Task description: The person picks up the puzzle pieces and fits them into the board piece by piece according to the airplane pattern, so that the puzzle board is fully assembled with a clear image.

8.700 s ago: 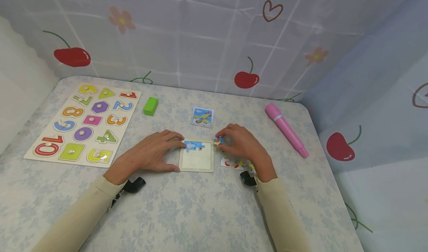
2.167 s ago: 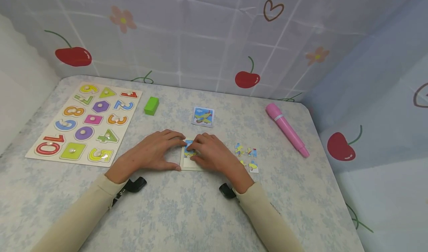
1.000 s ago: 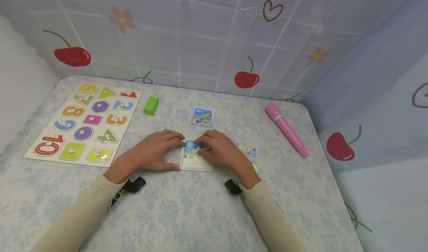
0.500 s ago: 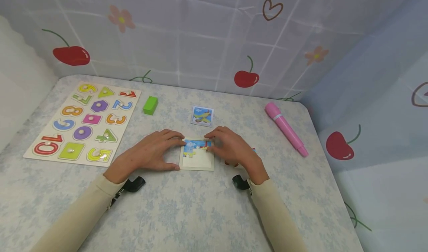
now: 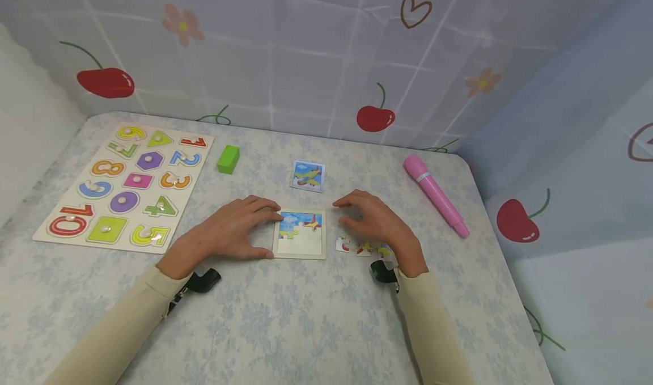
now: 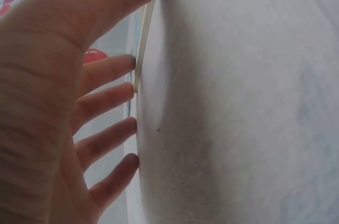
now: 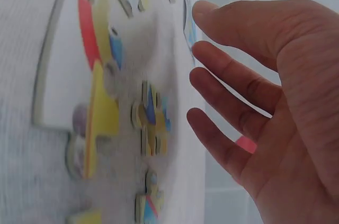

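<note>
A shallow square puzzle tray [image 5: 301, 248] lies on the table, with joined jigsaw pieces [image 5: 292, 221] along its top and left side; their picture shows sky and a red plane tail. My left hand [image 5: 227, 232] rests at the tray's left edge, index fingertip near the upper corner and thumb at the lower one. In the left wrist view its fingers [image 6: 108, 97] are spread, tips down at the table. To the tray's right, my right hand [image 5: 376, 220] hovers with parted fingers, holding nothing. Loose jigsaw pieces [image 7: 106, 113] lie beneath it, partly hidden in the head view.
Behind the tray lies a small airplane picture card [image 5: 308, 176]. A green block [image 5: 228, 159] and a number-and-shape peg board [image 5: 122, 186] are on the left. A pink toy microphone [image 5: 436, 195] lies at the right. A printed curtain [image 5: 316, 50] hangs behind the table.
My right hand has left the tray and moved right, over the loose pieces. Since the oldest frame, a left-side piece and a top-right piece have come into the tray. My left hand stays put.
</note>
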{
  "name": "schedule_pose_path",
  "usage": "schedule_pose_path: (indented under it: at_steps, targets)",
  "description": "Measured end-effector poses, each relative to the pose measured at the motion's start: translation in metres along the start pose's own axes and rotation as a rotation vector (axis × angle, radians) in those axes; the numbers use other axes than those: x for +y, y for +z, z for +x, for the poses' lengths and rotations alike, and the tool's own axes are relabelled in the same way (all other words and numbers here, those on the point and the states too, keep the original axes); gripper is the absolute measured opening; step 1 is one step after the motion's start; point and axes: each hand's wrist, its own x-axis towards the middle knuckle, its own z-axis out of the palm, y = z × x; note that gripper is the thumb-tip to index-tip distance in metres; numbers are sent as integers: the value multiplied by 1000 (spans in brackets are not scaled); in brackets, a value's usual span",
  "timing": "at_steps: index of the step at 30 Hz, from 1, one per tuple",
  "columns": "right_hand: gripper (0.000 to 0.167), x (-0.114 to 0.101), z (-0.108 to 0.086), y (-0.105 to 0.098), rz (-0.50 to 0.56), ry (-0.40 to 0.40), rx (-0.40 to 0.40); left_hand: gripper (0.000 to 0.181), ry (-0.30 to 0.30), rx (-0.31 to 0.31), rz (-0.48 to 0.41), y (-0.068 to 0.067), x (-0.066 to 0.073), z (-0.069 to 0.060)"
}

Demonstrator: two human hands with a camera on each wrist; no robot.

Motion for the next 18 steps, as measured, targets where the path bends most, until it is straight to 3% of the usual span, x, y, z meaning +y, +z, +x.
schedule_pose_path:
  at_steps: [18]
  targets:
    - [39,27,-24,-12,35,49,-26,76,-1,8,-8,0,-1,1]
